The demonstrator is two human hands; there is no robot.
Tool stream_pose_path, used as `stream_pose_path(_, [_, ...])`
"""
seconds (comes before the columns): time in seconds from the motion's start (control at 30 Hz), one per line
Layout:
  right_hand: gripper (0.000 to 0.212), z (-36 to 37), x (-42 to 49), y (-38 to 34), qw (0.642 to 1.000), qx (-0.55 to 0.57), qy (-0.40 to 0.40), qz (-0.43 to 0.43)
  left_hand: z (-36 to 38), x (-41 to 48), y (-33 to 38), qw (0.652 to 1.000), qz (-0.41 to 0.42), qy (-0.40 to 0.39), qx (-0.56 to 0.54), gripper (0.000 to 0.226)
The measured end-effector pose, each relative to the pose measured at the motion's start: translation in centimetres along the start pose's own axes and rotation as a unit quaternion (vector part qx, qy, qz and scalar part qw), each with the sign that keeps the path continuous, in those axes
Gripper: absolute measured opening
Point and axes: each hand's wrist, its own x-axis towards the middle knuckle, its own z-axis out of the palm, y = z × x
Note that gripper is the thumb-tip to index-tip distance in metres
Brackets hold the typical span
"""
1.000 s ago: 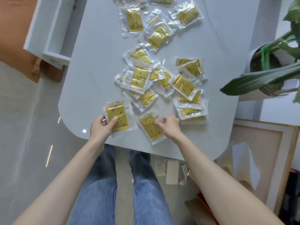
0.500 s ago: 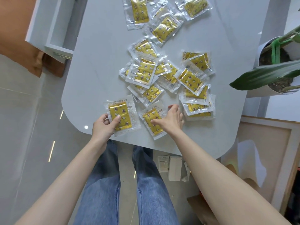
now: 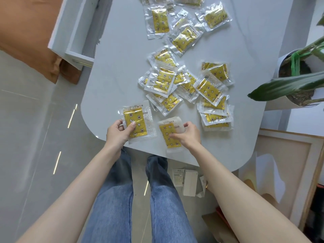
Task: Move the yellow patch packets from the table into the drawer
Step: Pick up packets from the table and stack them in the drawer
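Several yellow patch packets in clear wrappers lie scattered over the pale grey table point(image 3: 119, 71). My left hand point(image 3: 119, 133) pinches one packet point(image 3: 137, 122) near the table's front edge, thumb on its yellow face. My right hand point(image 3: 188, 135) grips a second packet point(image 3: 169, 135) just to the right, fingers curled over its upper right edge, and the packet looks slightly lifted and blurred. A loose heap of packets point(image 3: 184, 83) sits behind my hands and more packets point(image 3: 184, 23) lie farther back. The open white drawer point(image 3: 73, 30) sticks out at the table's far left.
A potted plant point(image 3: 298, 81) with long leaves stands right of the table. A framed panel point(image 3: 287, 165) leans at the lower right. Small white boxes point(image 3: 188, 181) lie on the floor under the table. My jeans-clad legs are below the table edge.
My right hand has closed on the packet in front of it and drawn it toward the table edge. My left hand keeps its hold on the left packet. The camera has tilted slightly.
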Motion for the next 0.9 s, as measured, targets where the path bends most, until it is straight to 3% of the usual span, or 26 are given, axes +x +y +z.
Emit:
stream_pose_path(0.27, [0.041, -4.8, -8.0, -4.6, 0.992, 0.104, -0.033, -0.063, -3.8, -6.0, 5.8, 0.999, 0.042, -0.006, -0.031, 0.014])
stream_pose_path(0.53, [0.016, -7.6, -17.4, -13.8, 0.970, 0.173, -0.084, -0.150, -11.3, -11.5, 11.9, 0.995, 0.093, 0.000, -0.028, 0.023])
stream_pose_path(0.7, [0.018, -5.0, -22.0, -20.1, 0.962, 0.196, -0.071, -0.175, -18.8, -12.3, 15.3, 0.992, 0.123, -0.002, 0.008, 0.032])
stream_pose_path(0.9, [0.016, 1.8, -26.2, -26.4, 0.950, 0.266, -0.058, -0.156, -29.4, -11.1, 19.1, 0.987, 0.154, -0.021, 0.043, 0.028])
